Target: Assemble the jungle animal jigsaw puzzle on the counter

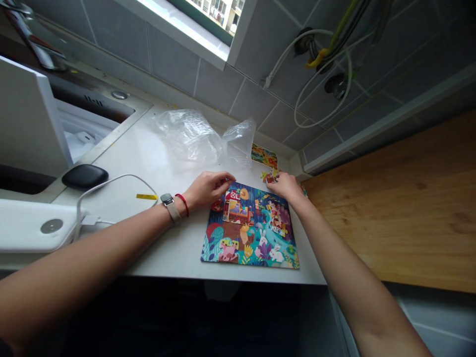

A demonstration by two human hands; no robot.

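Note:
A colourful jigsaw puzzle board [256, 238] with rabbits and plants lies on the white counter, with several puzzle pieces [238, 210] on top of it. My left hand [212, 189] is closed over its upper left corner, thumb and index finger drawn together; whatever is between the fingertips does not show. Beyond the upper right corner, my right hand [285, 186] has its fingers around a yellow and brown puzzle piece [268, 176]. The palm hides part of what lies there. Just behind is an orange and green picture card [265, 155].
Crumpled clear plastic [197, 136] lies against the tiled wall. A sink with a white board [29, 104], a black rounded object [85, 176] and a white cable [126, 175] are on the left. To the right, a wooden panel [401, 198] borders the counter.

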